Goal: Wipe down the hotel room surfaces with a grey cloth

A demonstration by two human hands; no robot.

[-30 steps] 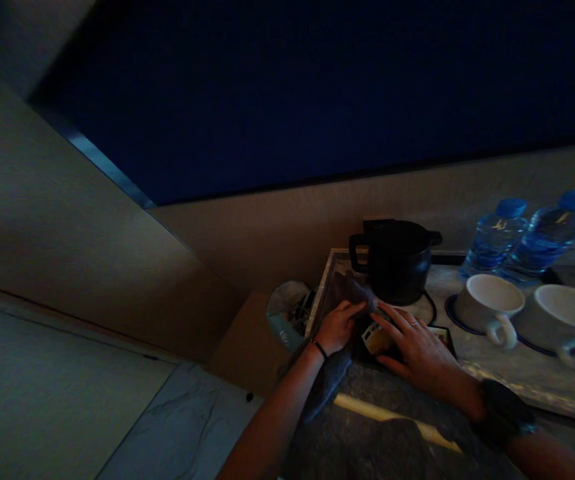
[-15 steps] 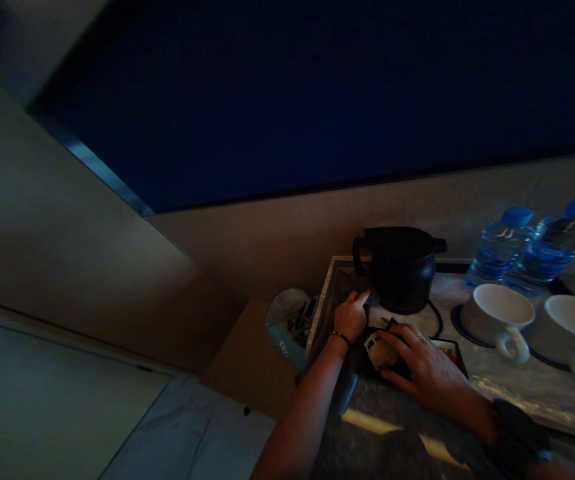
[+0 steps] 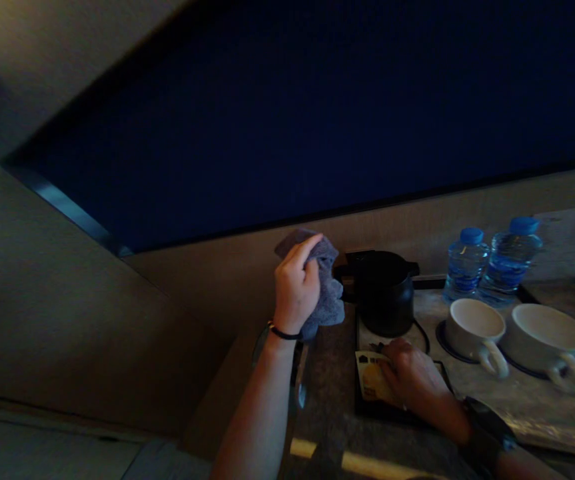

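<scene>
Two hands were at work beside the black kettle [image 3: 384, 293], which stood on its base on the marbled surface [image 3: 497, 393]. The left hand [image 3: 296, 288] had come up off the surface since a moment earlier, when it was pressed low against the kettle's left side; now it hung in the air just left of the kettle, fingers [image 3: 307, 250] curled tight around a bunched grey cloth [image 3: 326, 293]. The cloth, flat on the surface a second before, was lifted clear and touched nothing but the hand. To my eye that meant the wiping pass near the kettle had paused or ended, though the dim light made it hard to be sure.

The right hand [image 3: 412, 380] stayed low in front of the kettle, resting on a dark tray [image 3: 367, 407], its fingers closed over a yellowish packet [image 3: 371, 380]. Right of the kettle sat two white cups [image 3: 472, 323] on dark coasters, and behind them two water bottles [image 3: 467, 263] with blue caps. A bin's rim seemed to show below the left wrist, too dark to tell.
</scene>
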